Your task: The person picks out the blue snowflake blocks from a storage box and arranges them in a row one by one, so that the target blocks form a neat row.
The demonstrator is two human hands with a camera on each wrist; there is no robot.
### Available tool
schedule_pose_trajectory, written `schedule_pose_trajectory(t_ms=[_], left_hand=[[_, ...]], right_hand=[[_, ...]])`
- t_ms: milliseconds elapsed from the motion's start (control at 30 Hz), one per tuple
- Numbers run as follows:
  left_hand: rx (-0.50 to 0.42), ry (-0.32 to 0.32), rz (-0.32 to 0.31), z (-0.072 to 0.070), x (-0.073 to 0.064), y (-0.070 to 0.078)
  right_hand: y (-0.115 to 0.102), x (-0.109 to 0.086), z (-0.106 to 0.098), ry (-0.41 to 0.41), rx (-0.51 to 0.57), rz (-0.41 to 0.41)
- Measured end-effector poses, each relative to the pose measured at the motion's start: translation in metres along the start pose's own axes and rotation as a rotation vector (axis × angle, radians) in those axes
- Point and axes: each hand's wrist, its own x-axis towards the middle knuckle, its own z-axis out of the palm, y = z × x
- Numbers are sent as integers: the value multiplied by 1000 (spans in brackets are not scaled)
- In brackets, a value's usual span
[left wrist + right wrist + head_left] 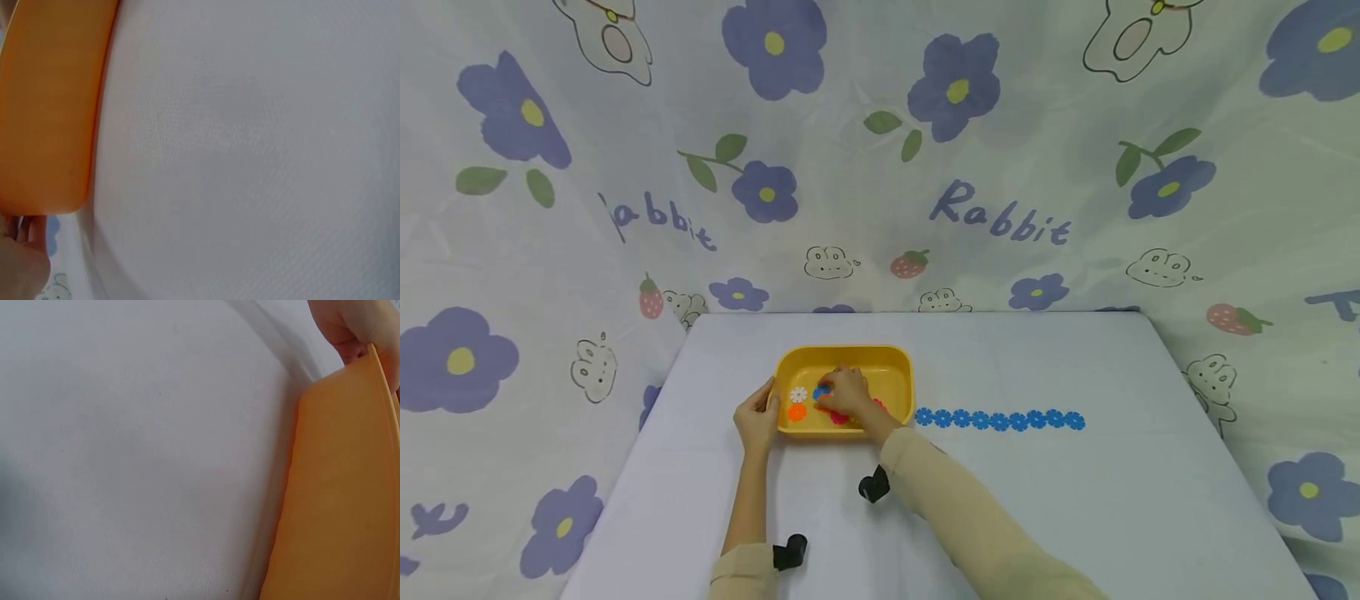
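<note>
A yellow plastic tray sits on the white table, holding several small flower-shaped pieces. My left hand grips the tray's left end by the rim; in the left wrist view its curled fingers are against the tray wall. My right hand reaches inside, its bent fingers at a blue flower piece; whether they pinch it is hidden. A white flower piece and an orange flower piece lie left of that hand. Pink flower pieces are partly covered by it.
Right of the tray, several blue flower pieces form a straight row on the white tabletop. Patterned cloth hangs behind and at both sides. A black wrist device shows by the right sleeve, another by the left.
</note>
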Motion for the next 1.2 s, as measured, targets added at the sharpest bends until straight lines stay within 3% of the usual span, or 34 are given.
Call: schedule_pose_trajectory(t_ms=[233,433,533,767,967,1200], left_hand=[[-6,18,-16,2,8,-27],[-63,42,45,0,9,-39],[-61,40,45,0,9,-38],[-19,-6,9,-1,1,2],[-16,-7,8,-1,0,4],[-18,-8,3,-1,-1,4]], right_hand=[[0,-2,-4,-18,127,51],[9,0,-4,29,349,2],[15,2,-3,64,472,-24],[19,3,-3,33,632,5],[17,1,-8,15,666,57],[20,4,-4,-79,697,129]])
